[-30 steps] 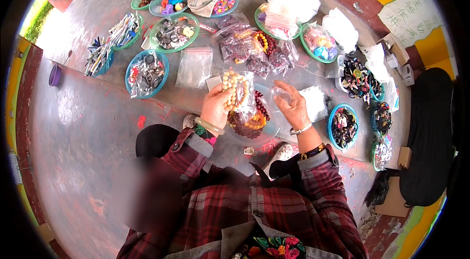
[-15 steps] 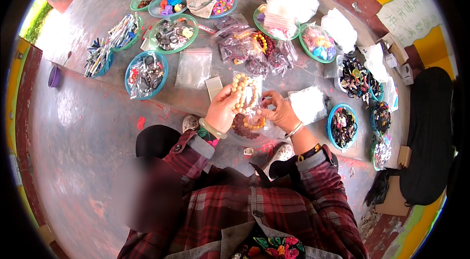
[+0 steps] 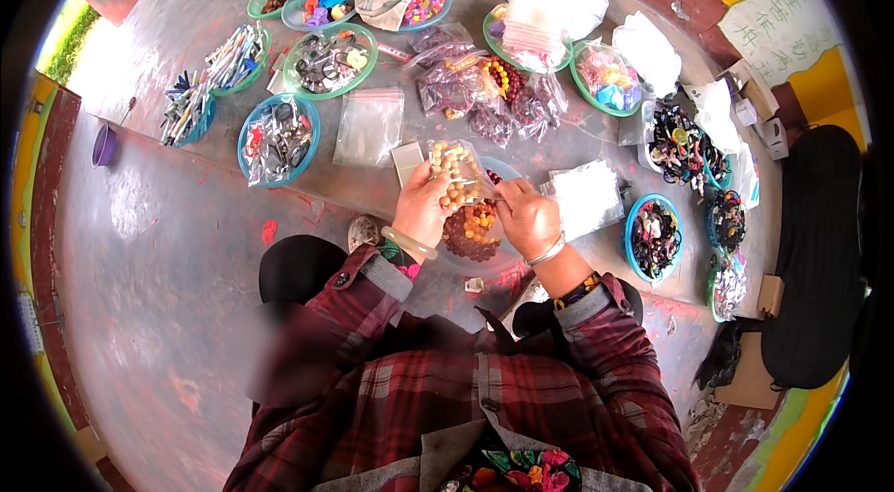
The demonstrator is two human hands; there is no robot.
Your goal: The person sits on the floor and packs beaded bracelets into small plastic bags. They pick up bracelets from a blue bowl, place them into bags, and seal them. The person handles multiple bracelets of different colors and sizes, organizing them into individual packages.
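Observation:
A strand of pale cream-yellow beads [image 3: 447, 177] shows within a clear plastic bag [image 3: 476, 177] between my hands. My left hand [image 3: 421, 208] is closed around the near left side of the bag and beads. With fingers pinched together, my right hand [image 3: 531, 224] grips the bag's right edge. Directly beneath them stands a translucent basin [image 3: 507, 256] holding orange beads [image 3: 479, 218] and reddish-brown beads [image 3: 470, 243]. Part of the basin is hidden by my hands.
Bagged bead strands [image 3: 461, 87] lie beyond my hands. Stacks of clear bags sit left [image 3: 369, 127] and right [image 3: 585, 199]. Around them stand baskets of pens [image 3: 233, 59], packaged small items [image 3: 277, 143] and dark hair ties [image 3: 655, 241]. A raised floor edge crosses behind the basin.
The cream beads now sit bunched inside the bag rather than hanging loosely near it. My right hand has turned and closed on the bag's edge, uncovering more of the basin's orange beads.

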